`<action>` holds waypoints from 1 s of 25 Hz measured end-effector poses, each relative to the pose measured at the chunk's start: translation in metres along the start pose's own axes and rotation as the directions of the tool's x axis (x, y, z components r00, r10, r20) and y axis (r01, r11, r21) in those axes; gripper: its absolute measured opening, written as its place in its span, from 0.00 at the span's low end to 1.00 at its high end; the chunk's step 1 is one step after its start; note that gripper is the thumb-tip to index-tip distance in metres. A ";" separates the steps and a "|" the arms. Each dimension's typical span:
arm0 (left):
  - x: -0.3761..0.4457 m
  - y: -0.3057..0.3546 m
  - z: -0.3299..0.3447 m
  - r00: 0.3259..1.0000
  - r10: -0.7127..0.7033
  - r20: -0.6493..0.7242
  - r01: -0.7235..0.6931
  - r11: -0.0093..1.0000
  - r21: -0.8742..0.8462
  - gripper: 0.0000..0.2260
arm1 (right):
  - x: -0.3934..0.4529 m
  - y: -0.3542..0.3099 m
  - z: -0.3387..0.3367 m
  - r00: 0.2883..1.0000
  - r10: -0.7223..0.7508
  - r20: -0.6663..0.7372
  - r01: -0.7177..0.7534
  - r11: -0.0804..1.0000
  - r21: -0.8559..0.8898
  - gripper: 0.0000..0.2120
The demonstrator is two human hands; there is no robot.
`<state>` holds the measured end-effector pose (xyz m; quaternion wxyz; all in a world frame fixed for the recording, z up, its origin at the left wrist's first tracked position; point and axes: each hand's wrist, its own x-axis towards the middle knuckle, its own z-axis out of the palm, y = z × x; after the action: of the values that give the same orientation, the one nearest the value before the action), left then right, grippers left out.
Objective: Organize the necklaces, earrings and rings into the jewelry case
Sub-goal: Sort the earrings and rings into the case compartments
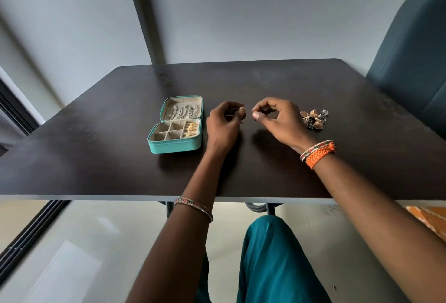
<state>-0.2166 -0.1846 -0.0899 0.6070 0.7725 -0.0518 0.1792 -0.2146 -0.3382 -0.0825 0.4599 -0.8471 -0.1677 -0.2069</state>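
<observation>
An open teal jewelry case (174,146) lies left of centre on the dark table. Silver necklaces (183,111) hang in its lid, and gold rings (190,130) fill its right slot. My left hand (223,125) pinches a small gold earring (242,110) just right of the case. My right hand (277,119) has its thumb and forefinger pinched together close to that earring; anything between them is too small to see. A pile of gold and dark earrings (313,119) sits right of my right hand.
The dark table (241,80) has its near edge toward me and its far edge by a grey wall. A teal chair (415,61) stands at the far right. The case's small square compartments (166,131) look empty.
</observation>
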 end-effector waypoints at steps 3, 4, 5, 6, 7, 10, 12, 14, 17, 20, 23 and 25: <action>0.000 -0.001 -0.002 0.999 -0.033 0.013 0.034 0.992 -0.124 0.04 | 0.003 -0.002 -0.001 0.997 0.069 -0.032 -0.062 0.980 0.187 0.03; 0.000 -0.002 -0.002 0.999 -0.038 0.026 0.042 0.984 -0.175 0.04 | 0.004 -0.002 -0.001 0.996 0.087 -0.034 -0.077 0.969 0.234 0.05; -0.001 0.000 -0.002 0.998 -0.038 0.046 0.048 0.973 -0.224 0.04 | 0.006 -0.001 -0.001 0.995 0.096 -0.031 -0.085 0.961 0.264 0.06; -0.002 0.002 -0.002 0.997 -0.040 0.068 0.056 0.964 -0.260 0.03 | 0.006 0.000 -0.001 0.995 0.100 -0.020 -0.090 0.953 0.290 0.06; -0.003 0.005 -0.002 0.995 -0.046 0.086 0.068 0.957 -0.280 0.03 | 0.006 0.000 0.000 0.995 0.103 -0.006 -0.096 0.941 0.323 0.07; -0.005 0.009 -0.002 0.991 -0.089 0.103 0.117 0.945 -0.305 0.04 | 0.006 -0.003 -0.001 0.991 0.133 0.020 -0.128 0.888 0.442 0.08; -0.005 0.010 -0.001 0.987 -0.125 0.100 0.152 0.932 -0.330 0.03 | 0.007 -0.004 -0.003 0.988 0.155 0.023 -0.146 0.862 0.486 0.08; -0.006 0.011 -0.002 0.984 -0.148 0.102 0.175 0.916 -0.360 0.01 | 0.006 -0.005 -0.004 0.985 0.171 0.033 -0.164 0.843 0.512 0.08; -0.006 0.011 -0.003 0.981 -0.154 0.119 0.189 0.906 -0.378 0.02 | 0.005 -0.006 -0.003 0.981 0.182 0.063 -0.188 0.833 0.520 0.07; -0.007 0.011 -0.003 0.979 -0.157 0.132 0.197 0.894 -0.401 0.02 | 0.004 -0.005 -0.002 0.981 0.181 0.073 -0.193 0.839 0.510 0.09; -0.006 0.009 -0.003 0.978 -0.157 0.140 0.199 0.901 -0.385 0.03 | 0.005 -0.003 -0.002 0.972 0.203 0.117 -0.234 0.834 0.500 0.11; -0.006 0.008 -0.002 0.978 -0.161 0.135 0.200 0.907 -0.371 0.05 | 0.005 -0.002 -0.003 0.963 0.217 0.158 -0.267 0.831 0.488 0.14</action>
<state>-0.2244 -0.1858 -0.0842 0.7564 0.6489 -0.0447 0.0693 -0.2116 -0.3390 -0.0772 0.6793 -0.7203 -0.1293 -0.0550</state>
